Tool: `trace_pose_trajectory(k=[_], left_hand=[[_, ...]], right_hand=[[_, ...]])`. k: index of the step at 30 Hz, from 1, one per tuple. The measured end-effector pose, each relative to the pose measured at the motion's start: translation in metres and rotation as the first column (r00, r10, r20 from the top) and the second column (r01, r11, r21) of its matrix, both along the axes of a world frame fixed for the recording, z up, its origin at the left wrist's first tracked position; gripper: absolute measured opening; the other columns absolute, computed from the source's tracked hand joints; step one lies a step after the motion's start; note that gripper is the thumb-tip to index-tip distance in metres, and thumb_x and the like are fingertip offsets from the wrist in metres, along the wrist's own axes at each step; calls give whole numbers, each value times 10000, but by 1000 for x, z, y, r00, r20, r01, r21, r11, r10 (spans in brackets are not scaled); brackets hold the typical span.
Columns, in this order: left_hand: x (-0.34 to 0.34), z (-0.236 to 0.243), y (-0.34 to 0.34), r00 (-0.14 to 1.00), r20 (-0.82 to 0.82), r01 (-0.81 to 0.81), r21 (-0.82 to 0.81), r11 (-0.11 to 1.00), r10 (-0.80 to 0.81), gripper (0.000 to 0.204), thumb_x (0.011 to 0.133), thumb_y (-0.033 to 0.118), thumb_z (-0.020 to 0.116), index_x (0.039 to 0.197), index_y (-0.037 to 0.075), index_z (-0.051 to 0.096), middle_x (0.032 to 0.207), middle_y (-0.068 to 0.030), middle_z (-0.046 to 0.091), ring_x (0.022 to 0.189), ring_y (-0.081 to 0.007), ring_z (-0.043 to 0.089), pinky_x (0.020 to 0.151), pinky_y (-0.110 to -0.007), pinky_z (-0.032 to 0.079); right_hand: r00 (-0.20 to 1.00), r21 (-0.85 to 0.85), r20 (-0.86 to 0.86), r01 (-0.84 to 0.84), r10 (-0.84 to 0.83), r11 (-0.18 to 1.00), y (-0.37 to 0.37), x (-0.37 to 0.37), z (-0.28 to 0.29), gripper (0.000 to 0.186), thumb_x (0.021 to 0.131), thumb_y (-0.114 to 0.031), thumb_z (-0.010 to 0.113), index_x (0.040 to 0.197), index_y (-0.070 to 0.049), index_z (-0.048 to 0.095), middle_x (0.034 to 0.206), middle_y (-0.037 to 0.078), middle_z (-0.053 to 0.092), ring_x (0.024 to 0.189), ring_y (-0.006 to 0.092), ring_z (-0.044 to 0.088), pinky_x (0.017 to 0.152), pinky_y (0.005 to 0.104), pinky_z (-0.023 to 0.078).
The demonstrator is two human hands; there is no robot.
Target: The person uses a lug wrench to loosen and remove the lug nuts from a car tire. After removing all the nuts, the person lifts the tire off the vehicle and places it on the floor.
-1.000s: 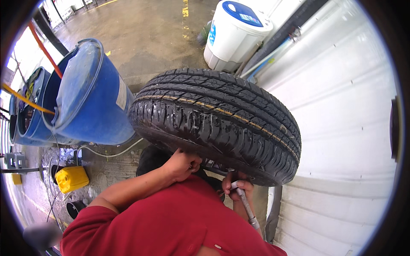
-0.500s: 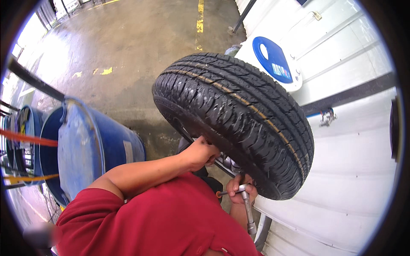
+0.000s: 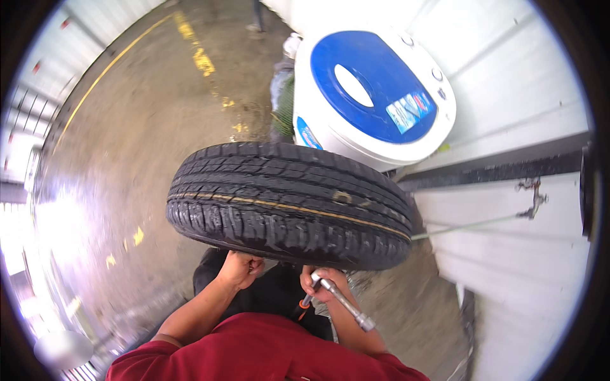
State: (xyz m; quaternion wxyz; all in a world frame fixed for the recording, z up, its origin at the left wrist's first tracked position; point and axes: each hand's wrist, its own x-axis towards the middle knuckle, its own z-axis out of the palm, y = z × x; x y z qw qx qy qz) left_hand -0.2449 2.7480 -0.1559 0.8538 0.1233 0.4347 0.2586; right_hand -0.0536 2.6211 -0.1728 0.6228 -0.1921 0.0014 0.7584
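A black car tire [image 3: 286,209] with a yellow line round its tread is held up in front of my body. My left hand [image 3: 240,270] is closed at its near lower edge, fingers curled against the sidewall. Further right along that edge, my right hand [image 3: 323,282] grips an L-shaped socket wrench [image 3: 348,306], whose long arm points down and right. A slim tool with an orange-and-black handle [image 3: 303,307] also sticks out of this hand. The tire hides some of the right fingers, so whether they bear on it I cannot tell.
A white washing machine [image 3: 375,89] with a blue lid stands just beyond the tire. A metal tap [image 3: 532,198] is on the white wall at right, with a pale green line running from it. The wet concrete floor [image 3: 152,114] carries worn yellow markings.
My view has turned, and the blue barrels at left are out of it. The tire now lies more level across my front. The washing machine appears much closer.
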Motion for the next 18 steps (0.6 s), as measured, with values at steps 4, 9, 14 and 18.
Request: trace_pose_trajectory(k=[4,9,14,18], left_hand=[[-24,-65,84,988,-26,151,-80,985,-153,196,706,-122,492,734,70,511,639,-20,466,514,-114,400,440,-244,290],[-29,-128,166,923,61,383,-53,922,-380,168,736,-115,534,733,52,513,626,-33,465,529,-129,429,449,-277,300],[-18,-159,195,878,-137,440,-144,886,-459,197,706,-112,524,684,80,484,613,-14,437,517,-126,389,452,-269,305],[-21,-231,220,806,-121,573,-90,815,-580,174,726,-77,577,693,75,498,611,-13,447,520,-116,405,468,-275,310]], right_hand=[[992,-96,-88,83,-91,992,59,-33,-52,341,770,-229,635,938,58,557,694,144,561,535,208,532,486,307,420],[935,-167,-63,334,-348,928,118,-57,-94,306,791,-193,605,974,50,574,698,174,596,501,230,546,473,320,451],[858,-136,-10,507,-513,851,135,-86,-156,286,804,-149,551,1055,-19,593,735,198,565,497,244,530,450,330,455],[815,-106,-51,570,-577,815,150,-92,-217,254,817,-145,549,1031,-18,601,764,182,561,529,239,532,456,324,453]])
